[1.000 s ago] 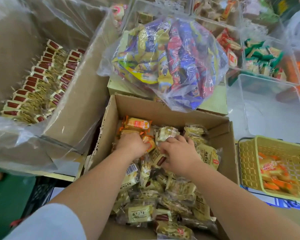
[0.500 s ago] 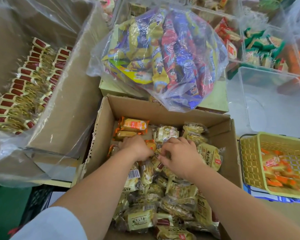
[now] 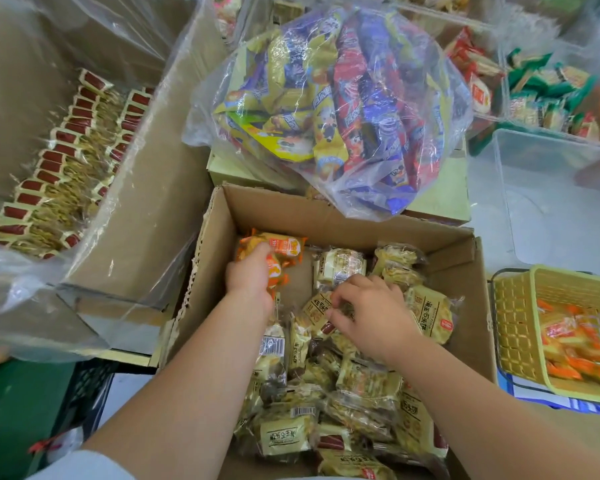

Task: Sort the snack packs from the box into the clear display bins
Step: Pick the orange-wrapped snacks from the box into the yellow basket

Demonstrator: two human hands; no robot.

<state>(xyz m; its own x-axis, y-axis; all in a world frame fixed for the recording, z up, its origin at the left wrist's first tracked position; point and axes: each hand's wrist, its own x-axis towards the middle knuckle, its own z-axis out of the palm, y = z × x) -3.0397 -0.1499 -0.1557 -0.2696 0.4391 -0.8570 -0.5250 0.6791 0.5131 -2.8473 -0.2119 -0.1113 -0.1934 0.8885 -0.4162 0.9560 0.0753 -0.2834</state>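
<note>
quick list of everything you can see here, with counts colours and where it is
cardboard box: one, brown, centre
beige snack packs: many, beige, piled in the cardboard box
orange snack packs: few, orange, far left corner of that box
clear bag: one, blue, red and yellow packs inside, beyond the box
lined carton: one, brown, left
red-tipped packs: many, red and tan, rows in the lined carton
yellow basket: one, yellow, right, orange packs inside
clear bins: several, clear, far right
left hand: one, grips orange snack packs
right hand: one, pinches one of the beige snack packs
</note>
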